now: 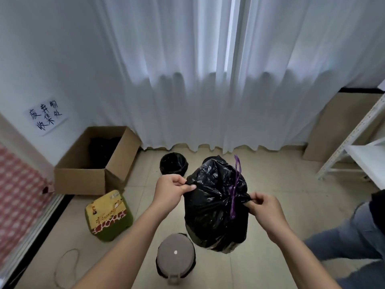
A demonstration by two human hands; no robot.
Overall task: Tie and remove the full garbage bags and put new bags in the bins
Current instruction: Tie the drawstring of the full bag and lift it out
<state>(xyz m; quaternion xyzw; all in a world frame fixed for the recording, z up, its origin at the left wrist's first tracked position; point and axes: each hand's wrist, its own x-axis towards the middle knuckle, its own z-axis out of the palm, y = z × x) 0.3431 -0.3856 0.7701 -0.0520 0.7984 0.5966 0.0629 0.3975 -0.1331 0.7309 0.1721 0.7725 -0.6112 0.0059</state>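
A full black garbage bag (210, 207) hangs in front of me, above the floor. A purple drawstring (234, 195) runs down its gathered top. My left hand (171, 190) pinches the bag's plastic at its left side. My right hand (263, 207) pinches the plastic at the right side, next to the drawstring. A small bin lined with a black bag (174, 163) stands open on the floor behind the held bag. A grey pedal bin with its lid down (176, 256) stands below my arms, near the bag's bottom.
A cardboard box (83, 176) holding dark bags sits at the left wall under a handwritten paper sign (46, 116). A yellow and green stool (108, 215) stands beside it. White curtains (208, 80) hang behind. A white shelf frame (354, 147) stands at right; my knee (352, 236) shows there.
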